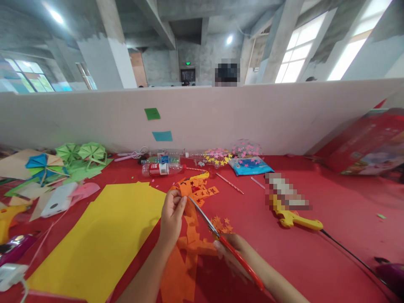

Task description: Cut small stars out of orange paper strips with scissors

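Note:
Near the middle of the table, my left hand pinches a piece of orange paper between thumb and fingers. Red-handled scissors are in my right hand, with the blade tips reaching up to the paper beside my left thumb. Orange paper strips lie below, between my forearms. Behind my left hand are orange scraps with star-shaped holes. A small pile of cut orange stars sits just past the scissors.
Yellow sheets cover the table on the left, with green paper fans behind. Plastic bottles lie along the white partition. To the right rests a yellow glue gun with a black cord; a blue packet is behind.

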Motion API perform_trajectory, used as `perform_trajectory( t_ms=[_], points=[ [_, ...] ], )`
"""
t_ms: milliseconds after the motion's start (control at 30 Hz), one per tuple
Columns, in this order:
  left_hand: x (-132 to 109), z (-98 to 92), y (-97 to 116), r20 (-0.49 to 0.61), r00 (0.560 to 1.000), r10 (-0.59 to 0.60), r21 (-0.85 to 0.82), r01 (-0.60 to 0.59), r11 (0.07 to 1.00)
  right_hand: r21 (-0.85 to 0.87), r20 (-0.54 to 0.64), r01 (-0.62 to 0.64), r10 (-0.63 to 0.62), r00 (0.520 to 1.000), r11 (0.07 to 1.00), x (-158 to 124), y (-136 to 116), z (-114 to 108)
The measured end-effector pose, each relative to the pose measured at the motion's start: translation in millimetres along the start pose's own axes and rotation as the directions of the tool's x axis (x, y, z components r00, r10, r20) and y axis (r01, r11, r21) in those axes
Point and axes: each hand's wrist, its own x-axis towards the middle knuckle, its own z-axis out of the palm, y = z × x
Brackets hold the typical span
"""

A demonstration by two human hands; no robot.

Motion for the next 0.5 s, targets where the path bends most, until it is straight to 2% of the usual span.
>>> perform_trajectory(
  t_ms=[100,200,500],
  points=[
    [-0.7,1.1,1.2,0.045,0.999,-0.026,-0.073,0.029,0.997,0.038,-0.038,-0.031,0.032,0.999,0.999,-0.4,-0.4,1.9],
    [-0.7,1.5,2.1,0.078,0.996,-0.036,-0.119,0.045,0.992,0.036,-0.010,-0.052,0.053,0.999,0.998,-2.4,-3.7,1.5],
    [-0.1,2.8,1.3,0.056,0.998,-0.032,-0.157,0.041,0.987,-0.017,0.026,-0.057,0.057,0.998,0.998,-4.9,-6.3,1.1]
  ],
)
